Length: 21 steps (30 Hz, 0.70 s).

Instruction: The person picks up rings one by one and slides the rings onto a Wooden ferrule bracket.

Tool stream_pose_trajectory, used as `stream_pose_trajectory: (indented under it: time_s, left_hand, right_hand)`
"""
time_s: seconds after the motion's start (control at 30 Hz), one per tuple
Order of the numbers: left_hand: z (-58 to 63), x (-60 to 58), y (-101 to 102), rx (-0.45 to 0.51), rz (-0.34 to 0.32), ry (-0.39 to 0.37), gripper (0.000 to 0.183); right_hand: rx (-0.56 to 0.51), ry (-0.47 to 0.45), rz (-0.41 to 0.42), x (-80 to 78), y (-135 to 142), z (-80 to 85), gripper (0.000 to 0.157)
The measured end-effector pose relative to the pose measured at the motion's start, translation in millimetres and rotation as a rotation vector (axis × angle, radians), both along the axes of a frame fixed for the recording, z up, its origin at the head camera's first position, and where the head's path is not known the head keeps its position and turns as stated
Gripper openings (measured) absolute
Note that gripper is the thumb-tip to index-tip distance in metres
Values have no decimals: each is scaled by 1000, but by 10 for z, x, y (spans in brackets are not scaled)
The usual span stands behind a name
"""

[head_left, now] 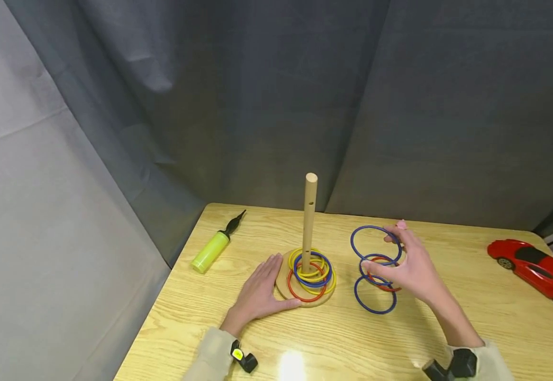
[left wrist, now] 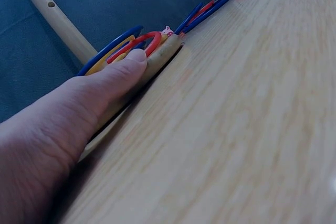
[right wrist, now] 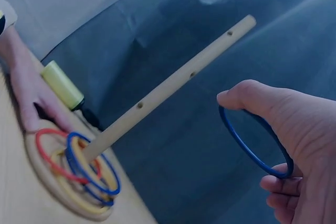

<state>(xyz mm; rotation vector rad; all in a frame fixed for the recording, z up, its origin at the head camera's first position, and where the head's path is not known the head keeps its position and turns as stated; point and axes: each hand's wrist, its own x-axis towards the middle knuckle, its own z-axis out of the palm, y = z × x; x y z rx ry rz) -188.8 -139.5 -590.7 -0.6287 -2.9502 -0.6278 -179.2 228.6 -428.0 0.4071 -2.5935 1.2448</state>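
Note:
My right hand (head_left: 414, 270) holds a blue ring (head_left: 373, 227) between thumb and fingers, raised above the table. Below it lie more rings, among them a blue ring (head_left: 375, 313) at the front and a red one partly covered. My left hand (head_left: 259, 293) rests against the left edge of a round wooden base (head_left: 282, 280), fingers straight along its side and the thumb at its front rim. From this base rises an upright wooden post (head_left: 309, 222) with small holes. Several yellow, blue and red rings lie loosely around its foot, one red ring (left wrist: 156, 42) close to my left thumb.
A yellow-green hand pump (head_left: 211, 251) with a black nozzle lies at the table's back left. On the far right stands a red toy car (head_left: 538, 270), cut off by the view's edge. A grey curtain (head_left: 266, 106) hangs behind the wooden table (head_left: 171, 328).

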Motion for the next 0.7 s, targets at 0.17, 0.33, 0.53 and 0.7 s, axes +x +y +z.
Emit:
stream_pose_trajectory:
  time_s: [0.17,0.33,0.53,0.7]
  left_hand:
    - [4,-2,3,1,-2,9,129]
    - [21,10,7,8,-9,14,129]
    - [22,10,10,11,-2,7,129]
    - [21,4,10,20,-5,6,129]
  right_hand:
    - [30,28,-7,-46,-46,221,83]
    - [19,49,-2,-76,-104,428,81]
    - [20,40,41,-108,-199,638,77]
    - [4,75,76,-132,-275,783,80]
